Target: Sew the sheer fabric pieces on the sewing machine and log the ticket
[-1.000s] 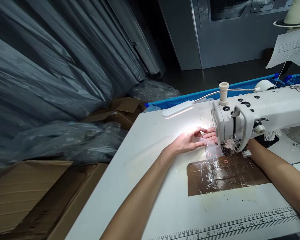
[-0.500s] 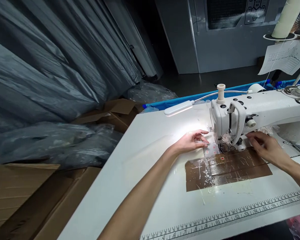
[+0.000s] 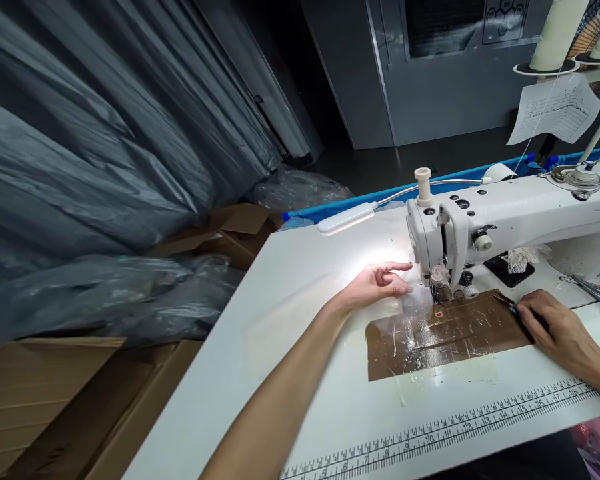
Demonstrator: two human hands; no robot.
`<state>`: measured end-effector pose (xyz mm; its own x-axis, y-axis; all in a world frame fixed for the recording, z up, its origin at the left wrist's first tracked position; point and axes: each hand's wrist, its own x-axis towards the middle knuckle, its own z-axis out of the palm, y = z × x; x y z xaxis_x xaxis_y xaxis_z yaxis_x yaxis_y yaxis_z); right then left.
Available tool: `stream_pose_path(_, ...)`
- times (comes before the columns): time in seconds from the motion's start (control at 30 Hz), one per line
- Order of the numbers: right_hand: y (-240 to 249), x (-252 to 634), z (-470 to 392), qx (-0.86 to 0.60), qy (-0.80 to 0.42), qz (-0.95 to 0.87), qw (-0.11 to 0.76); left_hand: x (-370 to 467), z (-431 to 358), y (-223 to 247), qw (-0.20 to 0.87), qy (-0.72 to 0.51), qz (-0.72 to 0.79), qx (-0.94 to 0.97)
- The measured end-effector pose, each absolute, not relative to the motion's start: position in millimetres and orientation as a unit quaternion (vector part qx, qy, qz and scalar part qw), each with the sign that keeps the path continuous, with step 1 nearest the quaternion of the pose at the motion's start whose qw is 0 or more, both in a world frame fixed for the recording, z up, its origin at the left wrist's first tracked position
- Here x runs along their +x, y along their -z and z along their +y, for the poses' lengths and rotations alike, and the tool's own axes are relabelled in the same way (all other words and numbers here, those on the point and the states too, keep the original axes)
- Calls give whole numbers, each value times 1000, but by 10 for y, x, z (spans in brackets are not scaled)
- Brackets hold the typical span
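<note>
Two arms (image 3: 275, 387) reach forward, left hand (image 3: 370, 287) index-extended, hold unclear, right hand (image 3: 560, 330) clamped around dark snips (image 3: 505, 301).

Grey curtain (image 3: 95, 120) sweeping across the upper left, grey wall (image 3: 440, 87) upper right, dark floor (image 3: 375, 172) between, cartons (image 3: 55, 400) lower left, bright light on the white table (image 3: 220, 393).

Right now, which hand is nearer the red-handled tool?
The right hand, holding a dark slim tool; the left hand is farther off, beside the sewing machine's head.
</note>
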<state>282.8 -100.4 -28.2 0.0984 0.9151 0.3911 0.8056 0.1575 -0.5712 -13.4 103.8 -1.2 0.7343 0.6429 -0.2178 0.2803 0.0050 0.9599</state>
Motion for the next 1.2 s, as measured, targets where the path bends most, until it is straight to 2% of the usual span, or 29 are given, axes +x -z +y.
stream_pose_path(0.13,136,2499,-993,-632,-279,-635,346,-102,995,-10,665,-125,313,667)
stream_pose_path(0.2,87,2306,-906,-621,-302,-645,329,-74,958,-2,672,-112,301,667)
stream_pose_path(0.4,21,1850,-518,-661,-292,-630,285,-6,846,-11,670,-94,290,677)
stream_pose_path(0.63,-29,1695,-351,-710,-203,-647,189,14,835,10,673,-108,279,677)
stream_pose_path(1.2,34,1618,-315,-719,-92,-678,125,52,801,-23,673,-112,293,670)
